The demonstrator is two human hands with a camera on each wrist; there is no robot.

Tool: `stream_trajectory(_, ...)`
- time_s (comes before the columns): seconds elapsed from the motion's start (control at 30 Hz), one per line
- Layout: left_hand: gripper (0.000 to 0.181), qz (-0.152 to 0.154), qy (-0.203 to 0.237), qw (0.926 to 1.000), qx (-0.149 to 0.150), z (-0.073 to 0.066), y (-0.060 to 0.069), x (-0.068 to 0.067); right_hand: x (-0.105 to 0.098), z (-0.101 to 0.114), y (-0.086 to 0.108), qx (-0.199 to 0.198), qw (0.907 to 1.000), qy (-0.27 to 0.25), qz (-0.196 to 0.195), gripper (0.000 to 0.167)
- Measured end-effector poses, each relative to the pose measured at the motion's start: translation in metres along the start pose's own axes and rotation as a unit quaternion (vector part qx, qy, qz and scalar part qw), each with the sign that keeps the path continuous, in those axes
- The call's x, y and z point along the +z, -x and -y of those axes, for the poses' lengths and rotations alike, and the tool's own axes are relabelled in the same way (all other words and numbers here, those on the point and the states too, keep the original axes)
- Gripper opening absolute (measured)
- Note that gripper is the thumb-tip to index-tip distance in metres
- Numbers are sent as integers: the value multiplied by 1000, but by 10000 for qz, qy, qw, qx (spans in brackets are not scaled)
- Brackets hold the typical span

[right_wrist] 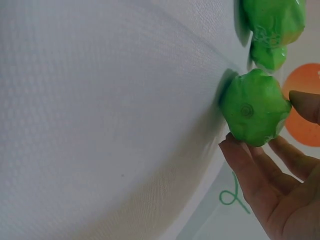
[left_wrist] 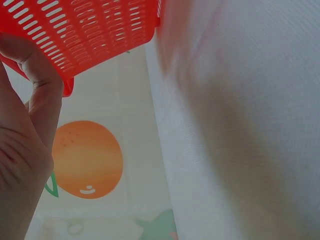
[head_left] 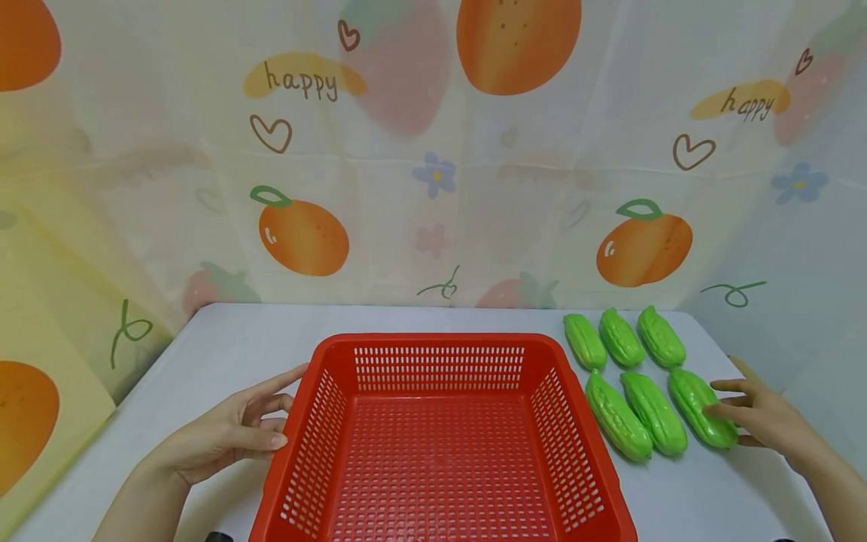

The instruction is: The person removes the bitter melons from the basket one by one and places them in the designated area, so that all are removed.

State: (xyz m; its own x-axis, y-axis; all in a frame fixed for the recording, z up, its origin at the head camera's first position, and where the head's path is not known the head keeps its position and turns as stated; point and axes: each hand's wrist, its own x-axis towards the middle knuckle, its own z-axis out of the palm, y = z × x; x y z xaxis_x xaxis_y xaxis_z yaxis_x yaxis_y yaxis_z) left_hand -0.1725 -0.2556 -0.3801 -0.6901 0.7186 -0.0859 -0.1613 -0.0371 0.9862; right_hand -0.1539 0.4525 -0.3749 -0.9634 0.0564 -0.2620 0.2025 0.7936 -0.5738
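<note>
A red plastic basket (head_left: 440, 459) with slotted walls stands on the white table. My left hand (head_left: 220, 433) is at its left side, fingers loosely bent, index finger and thumb touching the outer wall. In the left wrist view, this hand (left_wrist: 27, 115) lies against the slotted basket wall (left_wrist: 95, 35). To the right of the basket lie several glossy green bitter melons in two rows. My right hand (head_left: 765, 410) holds the front-right bitter melon (head_left: 698, 406), thumb on one side and fingers on the other. In the right wrist view, the ridged end of that bitter melon (right_wrist: 255, 107) faces the camera.
Two more bitter melons lie beside the held one, a middle one (head_left: 653, 414) and one (head_left: 618, 421) close to the basket wall. Behind them is the back row (head_left: 622, 339). A fruit-printed cloth (head_left: 433, 203) hangs behind the white table (head_left: 271, 331).
</note>
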Motion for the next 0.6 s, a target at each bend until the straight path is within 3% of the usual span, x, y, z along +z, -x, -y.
stream_trajectory(0.6,76,-80,-13,9999,-67,0,0,0,1,5,2,-11,10000,40,-38,73)
